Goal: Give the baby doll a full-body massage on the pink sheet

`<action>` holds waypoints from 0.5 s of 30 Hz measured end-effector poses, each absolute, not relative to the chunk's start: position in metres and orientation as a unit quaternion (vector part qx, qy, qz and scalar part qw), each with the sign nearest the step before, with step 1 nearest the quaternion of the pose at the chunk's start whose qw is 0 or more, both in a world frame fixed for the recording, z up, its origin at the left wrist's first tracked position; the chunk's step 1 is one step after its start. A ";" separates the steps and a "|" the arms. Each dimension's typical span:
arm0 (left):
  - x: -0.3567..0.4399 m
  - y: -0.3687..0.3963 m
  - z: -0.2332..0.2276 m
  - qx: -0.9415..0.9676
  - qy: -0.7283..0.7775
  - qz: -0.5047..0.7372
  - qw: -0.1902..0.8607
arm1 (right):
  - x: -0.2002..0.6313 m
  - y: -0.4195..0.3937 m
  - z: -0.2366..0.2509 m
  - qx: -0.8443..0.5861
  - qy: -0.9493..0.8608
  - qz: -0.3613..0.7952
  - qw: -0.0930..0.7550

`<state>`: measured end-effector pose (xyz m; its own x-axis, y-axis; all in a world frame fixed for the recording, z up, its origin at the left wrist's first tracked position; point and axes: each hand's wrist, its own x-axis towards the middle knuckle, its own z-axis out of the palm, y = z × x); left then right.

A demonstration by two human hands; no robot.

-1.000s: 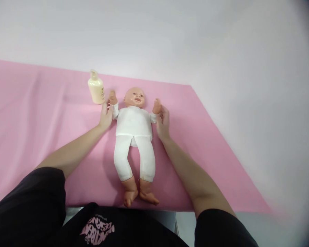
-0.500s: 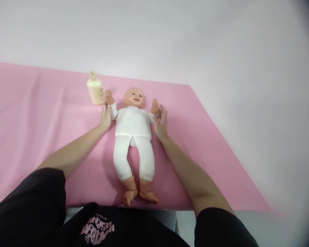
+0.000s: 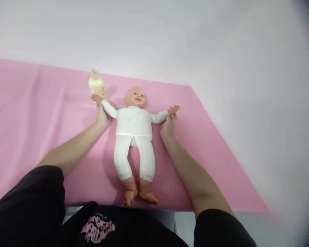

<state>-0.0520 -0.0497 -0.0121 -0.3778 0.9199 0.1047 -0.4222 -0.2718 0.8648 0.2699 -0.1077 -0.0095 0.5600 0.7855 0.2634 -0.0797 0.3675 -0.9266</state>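
Observation:
A baby doll (image 3: 134,121) in a white cloth suit lies on its back, its head away from me and its feet toward me. Both its arms are stretched out sideways. My left hand (image 3: 102,116) grips the doll's arm on the left near the wrist, with some fingers hidden behind it. On the other side, my right hand (image 3: 169,126) is closed around the doll's other forearm, just below its hand. Right behind the doll's left-side hand stands a pump bottle (image 3: 96,84) of pale yellow liquid, partly covered by that hand.
A pink sheet (image 3: 41,137) with soft creases covers the table. Its far edge meets a pale white surface, and its right edge slants toward me. My dark shirt is at the table's near edge, close to the doll's feet.
The doll's arms were bent upward beside its head; now they are spread outward. My left hand has moved slightly left and my right hand right, each with an arm.

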 end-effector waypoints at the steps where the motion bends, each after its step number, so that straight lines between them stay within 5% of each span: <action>1: -0.051 -0.051 -0.012 0.329 0.408 0.726 0.445 | 0.268 -0.111 -0.008 -0.474 -0.406 0.274 0.731; 12: -0.036 -0.083 0.006 0.768 0.383 0.468 0.212 | 0.249 -0.128 0.000 -0.429 -0.741 0.125 0.502; 15: -0.033 -0.088 0.011 0.797 0.386 0.429 0.178 | 0.248 -0.128 -0.001 -0.424 -0.747 0.112 0.499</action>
<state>-0.0327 -0.0876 0.0107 0.3347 0.7676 0.5466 0.4622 -0.6392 0.6146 0.2484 -0.1278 -0.0010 -0.1418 0.7455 0.6513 0.5222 0.6152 -0.5906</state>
